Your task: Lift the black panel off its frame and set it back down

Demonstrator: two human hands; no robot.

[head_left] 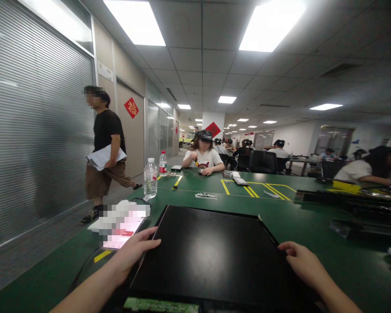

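Observation:
A large black display panel point(211, 256) lies in front of me at the bottom centre, its glossy face up and reflecting a ceiling light. My left hand point(135, 250) grips its left edge, thumb on the rim. On the opposite side, the curled fingers of my right hand point(301, 258) pinch the right edge. Along the panel's near edge a green circuit board point(161, 305) shows in part. Whatever lies beneath the panel is hidden. A lit phone point(120, 237) rests to the left of my left hand, partly blurred out.
A clear water bottle point(150, 179) and a red-capped bottle point(163, 164) stand on the green table point(273, 217). Small parts point(206, 195) lie beyond the panel. Black frames point(355, 206) occupy the right. A person point(203, 156) sits opposite; another point(106, 143) walks at left.

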